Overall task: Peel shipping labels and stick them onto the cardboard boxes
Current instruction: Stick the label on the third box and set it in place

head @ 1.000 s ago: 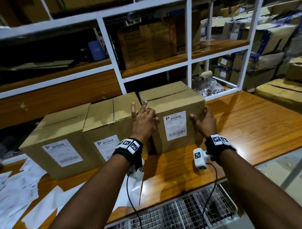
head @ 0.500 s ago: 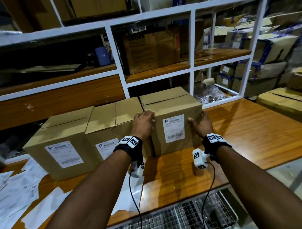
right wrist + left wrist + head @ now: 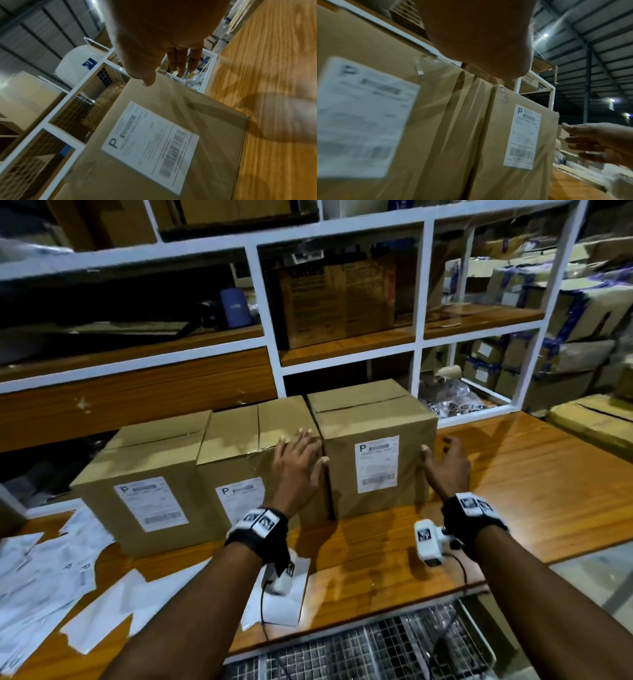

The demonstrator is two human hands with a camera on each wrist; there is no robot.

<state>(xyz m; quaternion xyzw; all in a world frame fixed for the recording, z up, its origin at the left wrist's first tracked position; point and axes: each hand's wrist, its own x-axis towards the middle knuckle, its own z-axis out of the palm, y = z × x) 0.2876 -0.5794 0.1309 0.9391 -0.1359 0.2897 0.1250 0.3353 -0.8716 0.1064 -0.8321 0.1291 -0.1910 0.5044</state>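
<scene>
Three brown cardboard boxes stand in a row on the wooden table (image 3: 534, 491), each with a white shipping label on its front. The right box (image 3: 373, 419) carries a label (image 3: 376, 463), seen too in the left wrist view (image 3: 522, 136) and the right wrist view (image 3: 150, 146). My left hand (image 3: 298, 460) hovers with straight fingers at the seam between the middle box (image 3: 239, 436) and the right box. My right hand (image 3: 445, 460) is spread open just off the right box's right edge, holding nothing. The left box (image 3: 144, 460) stands untouched.
Loose white label sheets and backing papers (image 3: 41, 570) litter the table's left front. A white-framed shelf unit (image 3: 270, 344) with boxes rises right behind the row. More cartons (image 3: 596, 419) lie at the far right. A wire basket (image 3: 359, 648) sits below the table's front edge.
Both hands gripped the sides of the right box while sliding it back beside the middle box; now the fingers have straightened and come off it. The box stands in line.
</scene>
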